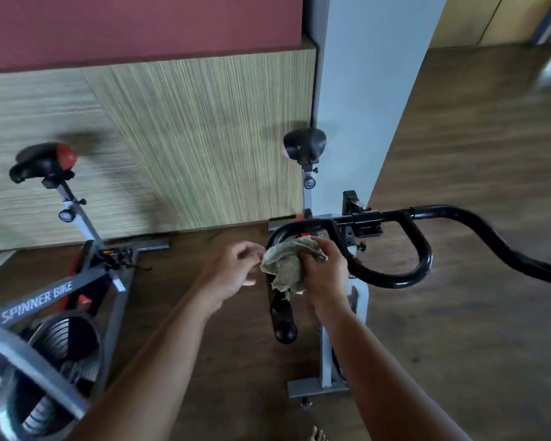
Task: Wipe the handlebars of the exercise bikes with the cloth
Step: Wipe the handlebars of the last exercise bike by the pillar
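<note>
A black curved handlebar [404, 278] of the right exercise bike spans the middle right of the head view. A crumpled greenish cloth [285, 264] is wrapped over its left bar. My right hand [323, 272] grips the cloth against that bar. Just left of the cloth, my left hand [236, 272] hovers with loosely curled fingers and holds nothing; whether its fingertips touch the cloth I cannot tell. The left bar's rounded end [286, 333] sticks out below the cloth.
A second bike marked SPINNER BIKE [39, 305] stands at the left with its flywheel [64, 348] and black-and-red saddle [43, 163]. The right bike's saddle [304, 144] is near a white pillar [360, 100]. Behind is a wood-panel wall [178, 138]; the floor [477, 173] is dark wood.
</note>
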### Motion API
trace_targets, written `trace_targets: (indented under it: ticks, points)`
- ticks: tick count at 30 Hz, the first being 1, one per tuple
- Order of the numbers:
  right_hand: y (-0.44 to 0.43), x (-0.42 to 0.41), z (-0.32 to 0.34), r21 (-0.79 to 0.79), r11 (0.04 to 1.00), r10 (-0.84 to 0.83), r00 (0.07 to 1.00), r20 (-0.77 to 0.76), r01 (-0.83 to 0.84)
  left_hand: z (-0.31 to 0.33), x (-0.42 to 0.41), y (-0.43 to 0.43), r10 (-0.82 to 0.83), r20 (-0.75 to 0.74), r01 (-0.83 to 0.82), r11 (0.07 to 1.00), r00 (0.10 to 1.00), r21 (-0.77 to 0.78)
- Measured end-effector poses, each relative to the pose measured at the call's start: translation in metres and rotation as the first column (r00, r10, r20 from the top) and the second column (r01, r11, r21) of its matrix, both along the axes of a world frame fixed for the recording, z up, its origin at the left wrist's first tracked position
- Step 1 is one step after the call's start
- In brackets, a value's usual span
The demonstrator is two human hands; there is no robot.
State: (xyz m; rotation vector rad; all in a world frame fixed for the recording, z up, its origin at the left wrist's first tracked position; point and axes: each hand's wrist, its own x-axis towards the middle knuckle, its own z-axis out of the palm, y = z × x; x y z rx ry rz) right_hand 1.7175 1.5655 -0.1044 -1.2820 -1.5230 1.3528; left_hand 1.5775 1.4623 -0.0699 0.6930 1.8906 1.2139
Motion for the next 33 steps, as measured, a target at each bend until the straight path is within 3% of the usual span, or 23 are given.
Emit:
trace_targets:
  ticks: [5,7,9,12,16,22,29,33]
  points:
    - [0.017,-0.015,0.014,0.347,0.937,-0.016,0.986,0.163,-0.043,-0.006,0.002,-0.004,0.034,0.021,-0.033,0.999,0.999,-0.013]
    - [0.03,-0.019,0.015,0.505,0.852,-0.007,0.961,0.277,-0.139,-0.006,0.003,-0.004,0.045,0.035,-0.044,0.999,0.998,-0.02]
    - [0.045,-0.022,0.012,0.561,0.77,0.049,0.905,0.422,-0.304,-0.005,0.005,-0.003,0.072,0.081,-0.071,0.997,0.994,-0.016]
    - [0.056,-0.022,0.009,0.549,0.675,0.188,0.835,0.517,-0.493,-0.004,0.011,-0.001,0.103,0.22,-0.107,0.994,0.97,0.006]
    - [0.055,-0.027,0.008,0.589,0.552,0.293,0.799,0.526,-0.59,-0.006,0.017,0.0,0.093,0.278,-0.105,0.994,0.956,0.028]
    - [0.05,-0.028,0.004,0.545,0.499,0.445,0.738,0.507,-0.674,-0.01,0.021,-0.009,0.071,0.31,-0.101,0.991,0.948,0.082]
    - [0.044,0.0,0.009,0.327,0.571,0.612,0.656,0.442,-0.753,-0.016,0.028,-0.018,0.18,0.392,-0.218,0.974,0.902,0.055]
    - [0.036,0.017,0.011,0.203,0.613,0.696,0.644,0.319,-0.763,-0.016,0.031,-0.025,0.179,0.403,-0.218,0.975,0.898,0.053]
